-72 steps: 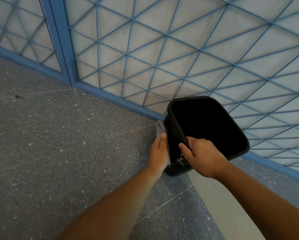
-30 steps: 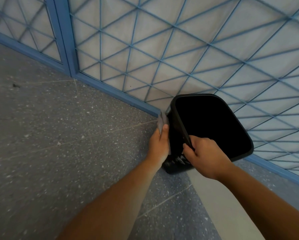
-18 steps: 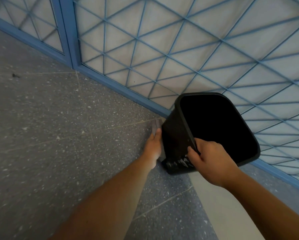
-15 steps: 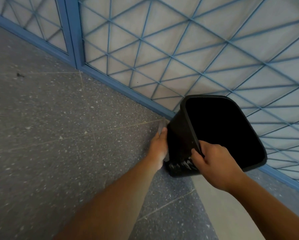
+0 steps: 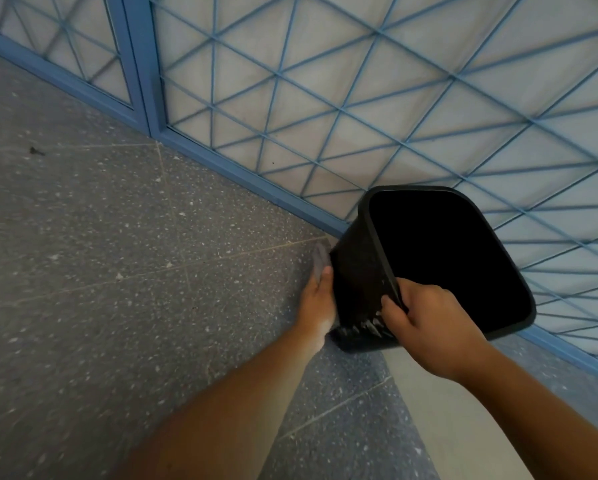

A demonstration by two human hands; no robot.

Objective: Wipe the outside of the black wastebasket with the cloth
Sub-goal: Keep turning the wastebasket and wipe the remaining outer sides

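My right hand (image 5: 425,327) grips the tilted wastebasket (image 5: 359,271) rim; my left hand (image 5: 316,303) presses the cloth (image 5: 320,259) flat against its side. Pressing harder could twist the rim free.

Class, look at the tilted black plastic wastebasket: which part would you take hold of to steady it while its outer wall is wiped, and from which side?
Probably the rolled rim of the black plastic wastebasket, from the near side. The mouth tilts toward the viewer, so the lip offers a grip. The right hand holds there, leaving the left wall free for the left hand with the grey cloth.
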